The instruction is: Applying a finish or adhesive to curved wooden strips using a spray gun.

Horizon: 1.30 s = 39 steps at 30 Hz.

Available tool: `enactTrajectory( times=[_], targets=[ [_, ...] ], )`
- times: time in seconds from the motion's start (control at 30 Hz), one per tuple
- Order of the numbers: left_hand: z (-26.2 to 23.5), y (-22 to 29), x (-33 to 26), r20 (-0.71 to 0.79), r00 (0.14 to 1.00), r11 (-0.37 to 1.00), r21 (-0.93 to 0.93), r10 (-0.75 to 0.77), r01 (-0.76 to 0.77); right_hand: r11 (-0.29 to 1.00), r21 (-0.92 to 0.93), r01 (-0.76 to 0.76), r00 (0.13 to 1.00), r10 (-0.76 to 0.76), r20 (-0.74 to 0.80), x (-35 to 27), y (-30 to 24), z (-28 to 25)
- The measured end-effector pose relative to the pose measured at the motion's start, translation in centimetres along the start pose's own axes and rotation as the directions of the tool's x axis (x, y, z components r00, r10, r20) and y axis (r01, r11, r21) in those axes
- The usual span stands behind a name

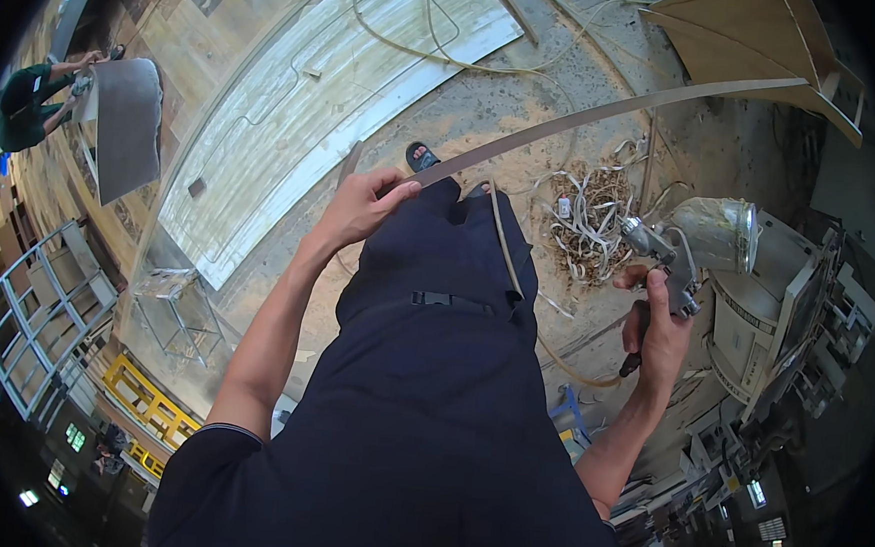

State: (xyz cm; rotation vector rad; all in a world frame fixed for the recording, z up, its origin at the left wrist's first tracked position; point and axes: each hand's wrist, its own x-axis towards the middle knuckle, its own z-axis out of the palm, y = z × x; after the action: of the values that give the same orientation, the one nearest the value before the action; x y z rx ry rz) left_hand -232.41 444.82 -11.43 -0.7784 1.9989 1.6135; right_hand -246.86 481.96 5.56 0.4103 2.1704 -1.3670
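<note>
My left hand (364, 209) pinches the near end of a long, thin grey-brown strip (577, 120) between thumb and fingers. The strip arcs away to the far right, its far end over a brown panel (738, 36). At the right, my right hand (662, 332) is wrapped round the grip of a metal spray gun (659, 249). A round, smeared cup (715, 233) is fixed to the gun. A pale hose (503, 239) hangs in front of my dark clothes and runs toward the gun's grip; part of it is hidden.
A long, pale smeared board (317, 106) lies ahead on the left. Curled strips and shavings (591, 218) are heaped on the floor near the gun. At the far left a co-worker (27, 108) handles a grey panel (129, 124). A grey machine (754, 333) stands at the right.
</note>
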Motion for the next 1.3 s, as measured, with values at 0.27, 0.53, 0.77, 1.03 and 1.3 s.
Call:
enactTrajectory(
  times=[0.27,0.53,0.77,1.03,1.3],
  targets=[
    [-0.9,-2.7,-3.1,0.004,0.996,0.991,-0.094,-0.092,0.092,0.99,-0.106,0.094,0.994,-0.087,0.072,-1.0,2.0,-2.6],
    [1.9,-4.2,-9.4,-0.081,0.991,0.986,-0.141,-0.102,0.09,0.98,-0.076,0.184,0.978,-0.174,0.118,-1.5,5.1,-3.8],
    [5.1,-4.4,-13.0,-0.113,0.993,0.994,-0.105,-0.034,0.022,0.97,-0.108,0.217,0.963,-0.194,0.185,-3.4,8.2,-2.3],
    [5.7,-4.7,-14.0,-0.032,0.999,0.985,-0.171,0.022,-0.027,0.975,-0.093,0.2,0.967,-0.181,0.181,-3.6,9.2,-2.0],
    [5.9,-5.9,-14.4,-0.013,0.998,0.939,-0.337,0.069,-0.069,0.974,-0.108,0.198,0.967,-0.175,0.187,-3.7,9.1,-0.9]
  ],
)
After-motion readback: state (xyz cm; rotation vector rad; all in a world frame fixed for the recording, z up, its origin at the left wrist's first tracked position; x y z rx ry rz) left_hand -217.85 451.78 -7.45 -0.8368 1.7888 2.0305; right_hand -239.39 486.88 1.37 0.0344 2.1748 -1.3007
